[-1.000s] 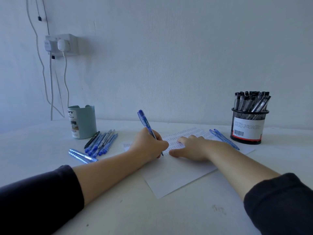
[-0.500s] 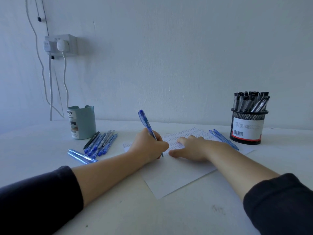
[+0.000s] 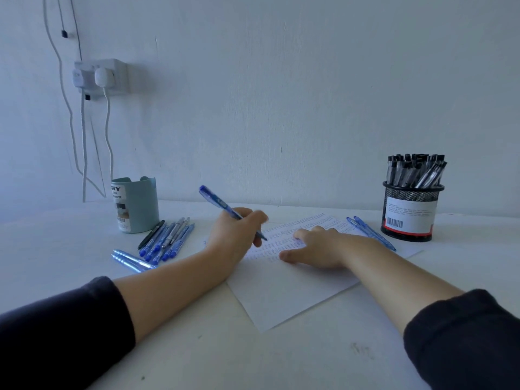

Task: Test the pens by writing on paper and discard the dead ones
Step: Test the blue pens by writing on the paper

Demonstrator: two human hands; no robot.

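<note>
Your left hand (image 3: 236,235) has a closed grip on a blue pen (image 3: 225,211), its tip down at the paper (image 3: 287,294). Keep your right hand (image 3: 315,249) flat and open on the paper so the sheet cannot slide, and draw a short stroke in a free place below the rows of marks (then judge the ink). The pen is translucent blue and slim, tilted back from the paper toward the green cup (image 3: 136,204).
</note>
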